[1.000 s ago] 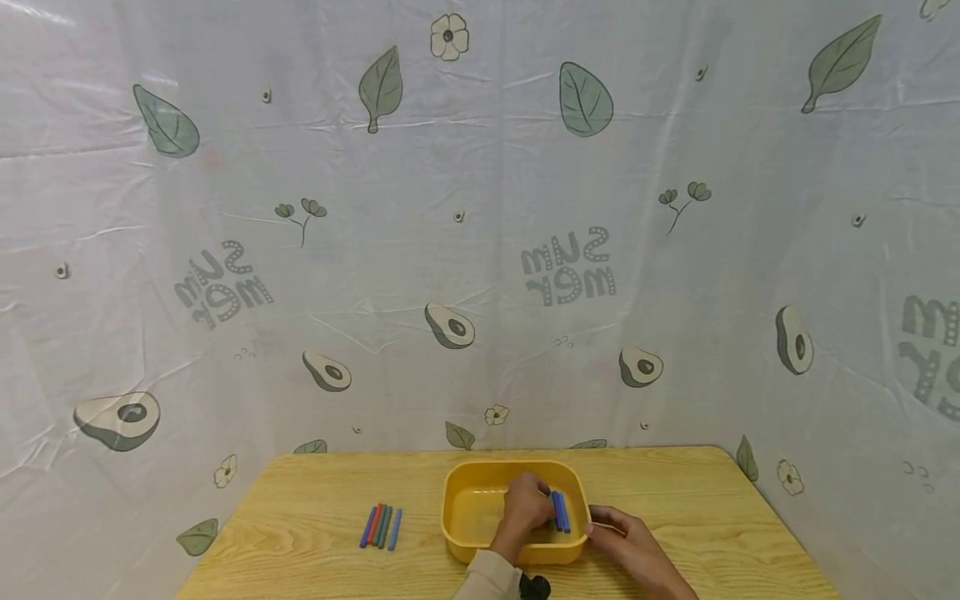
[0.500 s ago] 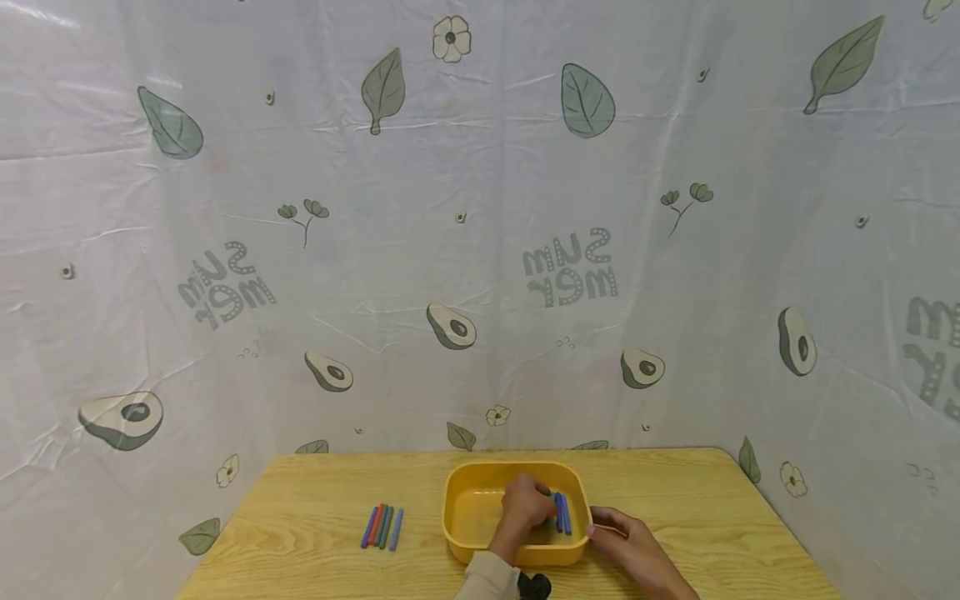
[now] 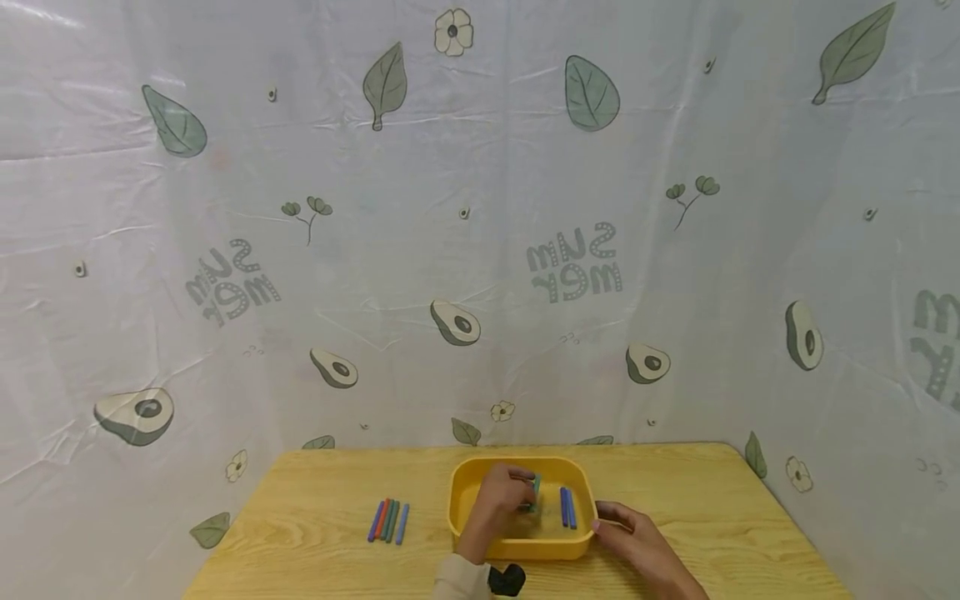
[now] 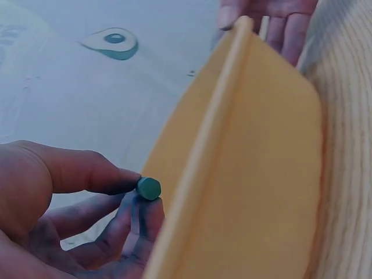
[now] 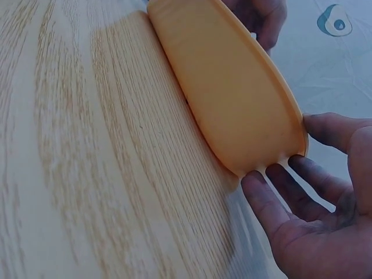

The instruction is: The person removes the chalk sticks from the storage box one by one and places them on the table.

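Note:
My left hand (image 3: 504, 492) is inside the yellow plastic tray (image 3: 543, 547), left of its middle. Thumb and fingertips pinch a green chalk stick (image 4: 149, 189), whose round end faces the left wrist camera. Dark smudges colour the fingers. In the head view, part of the green stick shows beyond the knuckles. Two blue chalk sticks (image 3: 567, 507) lie side by side near the tray's right wall. My right hand (image 3: 637, 537) holds the tray's right end, thumb at the rim and fingertips (image 5: 256, 181) against the outer wall.
Left of the tray, several chalk sticks (image 3: 387, 521) in purple, red, green and blue lie in a row on the wooden table (image 3: 322, 483). A pale printed curtain (image 3: 405, 250) hangs behind the table and along its sides.
My left hand has moved left inside the tray with the green chalk stick, away from the two blue ones. The right hand stays at the tray's right end.

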Tool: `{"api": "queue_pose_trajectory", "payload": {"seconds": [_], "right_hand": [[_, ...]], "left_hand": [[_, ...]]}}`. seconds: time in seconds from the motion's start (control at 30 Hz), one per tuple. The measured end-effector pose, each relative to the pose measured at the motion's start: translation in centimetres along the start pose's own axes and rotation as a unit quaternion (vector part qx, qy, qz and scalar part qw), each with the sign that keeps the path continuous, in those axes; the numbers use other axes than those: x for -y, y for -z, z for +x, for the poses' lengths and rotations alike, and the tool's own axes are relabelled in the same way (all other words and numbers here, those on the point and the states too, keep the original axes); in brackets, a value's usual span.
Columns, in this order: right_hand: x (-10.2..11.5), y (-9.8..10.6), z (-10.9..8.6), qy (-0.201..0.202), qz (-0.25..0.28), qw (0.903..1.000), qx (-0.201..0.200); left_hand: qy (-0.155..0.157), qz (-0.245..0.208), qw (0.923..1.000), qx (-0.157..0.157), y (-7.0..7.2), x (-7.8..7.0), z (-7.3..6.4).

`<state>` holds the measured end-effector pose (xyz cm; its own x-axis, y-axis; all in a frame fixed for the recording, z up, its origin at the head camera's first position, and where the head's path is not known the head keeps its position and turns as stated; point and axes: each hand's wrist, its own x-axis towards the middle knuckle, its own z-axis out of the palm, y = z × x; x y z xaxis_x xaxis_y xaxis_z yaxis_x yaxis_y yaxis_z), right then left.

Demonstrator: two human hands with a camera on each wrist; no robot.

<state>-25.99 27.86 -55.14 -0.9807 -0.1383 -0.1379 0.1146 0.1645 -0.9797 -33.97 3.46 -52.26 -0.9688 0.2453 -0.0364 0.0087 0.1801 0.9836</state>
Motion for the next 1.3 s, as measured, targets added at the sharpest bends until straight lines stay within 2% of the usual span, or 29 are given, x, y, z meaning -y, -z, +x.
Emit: {"api": "queue_pose_trajectory", "payload": {"seconds": [0.23, 0.33, 0.5, 0.7, 1.03, 1.3], "right_hand": [[0.2, 0.1, 0.0, 0.009, 0.023, 0.9996, 0.016], [0.2, 0.1, 0.1, 0.013, 0.036, 0.999, 0.022], [0.3, 0.3, 0.0, 0.021, 0.037, 0.9988, 0.025], [0.5, 0.1, -0.1, 0.018, 0.031, 0.9992, 0.017], [0.1, -0.1, -0.1, 0.011, 0.042, 0.9989, 0.016], [-0.1, -0.2, -0.1, 0.004, 0.045, 0.9989, 0.014]], "left_hand": [[-0.002, -0.022, 0.9997, 0.008, 3.5, -1.3, -1.0], [-0.003, -0.029, 0.9996, -0.001, 5.4, -1.5, -1.4], [-0.023, -0.023, 0.9993, -0.021, 8.7, -1.1, -2.0], [-0.013, -0.027, 0.9974, -0.066, 12.2, -0.9, -3.1], [-0.009, -0.045, 0.9935, -0.104, 16.8, 0.0, -5.2], [0.014, -0.021, 0.9916, -0.127, 20.2, 1.5, -6.5]]}}
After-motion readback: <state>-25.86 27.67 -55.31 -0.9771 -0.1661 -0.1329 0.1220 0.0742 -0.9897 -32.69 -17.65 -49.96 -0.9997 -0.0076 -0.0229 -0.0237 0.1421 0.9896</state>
